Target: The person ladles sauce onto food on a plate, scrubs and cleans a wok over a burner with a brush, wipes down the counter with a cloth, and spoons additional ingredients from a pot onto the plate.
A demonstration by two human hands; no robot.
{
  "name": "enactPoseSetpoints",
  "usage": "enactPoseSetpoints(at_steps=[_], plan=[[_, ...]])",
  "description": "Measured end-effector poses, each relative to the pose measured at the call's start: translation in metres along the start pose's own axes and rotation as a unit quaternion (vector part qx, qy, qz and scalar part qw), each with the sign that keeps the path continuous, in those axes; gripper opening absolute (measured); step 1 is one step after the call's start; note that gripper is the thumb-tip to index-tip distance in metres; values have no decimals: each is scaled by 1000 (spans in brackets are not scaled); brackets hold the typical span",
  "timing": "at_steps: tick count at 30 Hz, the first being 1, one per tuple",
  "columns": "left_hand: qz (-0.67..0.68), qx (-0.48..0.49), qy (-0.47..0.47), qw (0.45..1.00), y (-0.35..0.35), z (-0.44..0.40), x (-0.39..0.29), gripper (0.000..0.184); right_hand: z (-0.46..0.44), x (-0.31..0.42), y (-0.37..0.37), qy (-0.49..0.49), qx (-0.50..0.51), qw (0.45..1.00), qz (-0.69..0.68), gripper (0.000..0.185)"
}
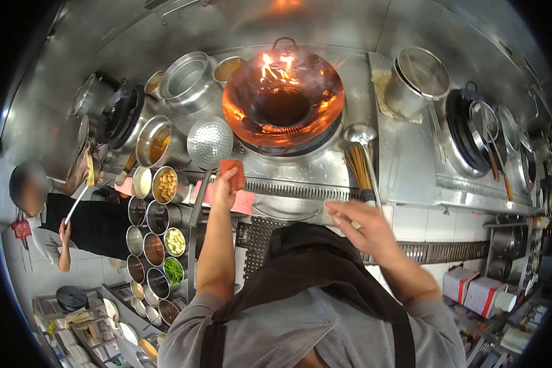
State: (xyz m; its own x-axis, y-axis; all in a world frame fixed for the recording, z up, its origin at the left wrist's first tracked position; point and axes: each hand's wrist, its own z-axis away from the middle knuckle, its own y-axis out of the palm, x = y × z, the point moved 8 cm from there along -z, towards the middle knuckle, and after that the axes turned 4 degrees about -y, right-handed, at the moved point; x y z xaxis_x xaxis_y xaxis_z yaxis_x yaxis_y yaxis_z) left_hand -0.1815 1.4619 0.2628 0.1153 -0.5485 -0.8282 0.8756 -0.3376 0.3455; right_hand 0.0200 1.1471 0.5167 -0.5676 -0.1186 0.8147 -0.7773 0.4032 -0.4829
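Observation:
A large wok (pixel 282 101) sits on the burner, with flames inside it and along its wall. My left hand (pixel 225 186) is closed round a folded reddish cloth (pixel 232 174), just below a perforated strainer (pixel 210 142) whose handle runs down beside my wrist. My right hand (pixel 359 224) is raised over the front edge of the stove, fingers apart, with nothing seen in it. Close to it, a ladle (pixel 360 134) lies with its handle pointing down, next to a bamboo brush (pixel 357 165).
Metal tins (pixel 175 241) of ingredients stand in rows at the left. Beyond them a co-worker (pixel 92 224) in a black apron holds a long tool. A tall pot (pixel 416 83) and stacked woks (pixel 463 132) are at the right; steel pots (pixel 187 83) stand at the back left.

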Motion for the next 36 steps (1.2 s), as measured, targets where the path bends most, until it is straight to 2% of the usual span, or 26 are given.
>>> enactPoseSetpoints(at_steps=[1, 3, 5, 6, 9, 13, 14, 15, 17, 18, 19, 21, 23, 25, 26, 27, 29, 30, 33, 36], plan=[[-21, -48, -10, 999, 7, -5, 3, 22, 23, -41, 19, 101, 45, 994, 22, 21], [-79, -79, -70, 991, 32, 0, 4, 25, 76, -108, 46, 200, 47, 978, 21, 24], [-46, -22, -108, 993, 51, -15, 19, 34, 130, -154, 63, 294, 77, 950, 65, 26], [-84, -48, -120, 988, 63, -13, 13, 43, 149, -166, 70, 293, 79, 951, 60, 26], [-72, -26, -158, 984, 97, -19, 16, 44, 189, -196, 81, 320, 66, 942, 70, 25], [-45, -17, -106, 993, 110, -59, 32, 38, 205, -211, 79, 371, 41, 924, 89, 23], [-20, -27, -122, 992, 112, -60, 34, 22, 207, -211, 78, 390, 33, 916, 86, 22], [-23, -19, -118, 993, 116, -61, 33, 22, 212, -217, 81, 389, 24, 917, 87, 22], [34, -30, -170, 984, 105, -70, 52, 15, 228, -230, 87, 390, 21, 916, 88, 21], [32, -26, -162, 986, 97, -74, 56, 19, 236, -234, 88, 389, 22, 915, 106, 22], [31, -24, -154, 987, 95, -69, 48, 19, 240, -236, 89, 382, 18, 918, 105, 22], [-10, -33, -119, 992, 94, -56, 29, 17, 265, -251, 86, 443, 44, 889, 112, 23], [17, -27, -137, 990, 85, -35, 8, 10, 290, -273, 85, 437, 45, 885, 155, 21], [-41, -48, -159, 985, 85, 5, -23, 15, 340, -312, 94, 535, -33, 843, 45, 19], [-40, -17, -195, 980, 83, 12, -29, 23, 334, -294, 86, 568, -8, 822, 34, 19], [-42, -18, -191, 981, 84, 18, -34, 23, 341, -299, 89, 565, -8, 824, 32, 19], [-44, -13, -219, 975, 87, 26, -37, 26, 340, -298, 84, 504, 9, 851, 146, 19], [-36, -9, -221, 975, 89, 28, -34, 24, 343, -300, 84, 501, 19, 846, 179, 19], [34, 29, -239, 970, 100, 27, -8, 25, 342, -306, 89, 532, 21, 835, 143, 20], [73, 65, -249, 964, 122, 25, 14, 25, 337, -305, 89, 501, 27, 847, 176, 20]])
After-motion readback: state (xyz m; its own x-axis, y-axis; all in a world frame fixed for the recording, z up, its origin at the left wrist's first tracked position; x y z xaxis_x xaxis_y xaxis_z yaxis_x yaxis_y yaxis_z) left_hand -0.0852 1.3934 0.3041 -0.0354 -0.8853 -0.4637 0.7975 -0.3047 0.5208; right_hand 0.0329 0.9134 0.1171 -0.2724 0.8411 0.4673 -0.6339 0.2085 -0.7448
